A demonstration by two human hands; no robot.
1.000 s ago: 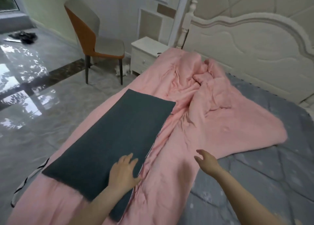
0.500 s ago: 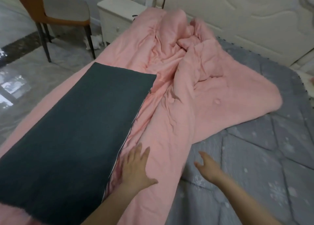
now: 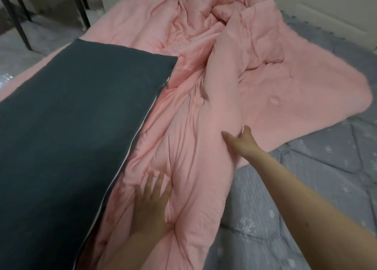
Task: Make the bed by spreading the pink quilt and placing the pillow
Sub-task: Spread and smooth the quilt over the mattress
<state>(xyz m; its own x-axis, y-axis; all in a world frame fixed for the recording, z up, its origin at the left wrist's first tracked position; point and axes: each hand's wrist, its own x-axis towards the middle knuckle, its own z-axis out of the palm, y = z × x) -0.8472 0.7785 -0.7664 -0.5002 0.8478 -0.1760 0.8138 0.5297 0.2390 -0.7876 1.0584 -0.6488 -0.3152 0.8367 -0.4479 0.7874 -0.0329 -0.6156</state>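
Observation:
The pink quilt [image 3: 234, 82] lies crumpled in a long heap across the grey bed [image 3: 318, 190], bunched toward the headboard. A dark grey pillow [image 3: 67, 139] lies flat on the quilt's left part. My left hand [image 3: 152, 200] rests flat on the quilt with fingers spread, just right of the pillow's edge. My right hand [image 3: 239, 142] reaches further forward and touches the raised fold of the quilt, thumb and fingers apart around the fabric.
Dark chair legs [image 3: 18, 22] stand on the glossy floor [image 3: 47, 39] at the upper left, beside the bed. The white headboard [image 3: 330, 10] runs along the upper right. Bare grey mattress cover shows to the right.
The view has moved closer and lower over the bed. My right hand has come from above the mattress onto the quilt's fold. My left hand has shifted off the pillow onto the quilt.

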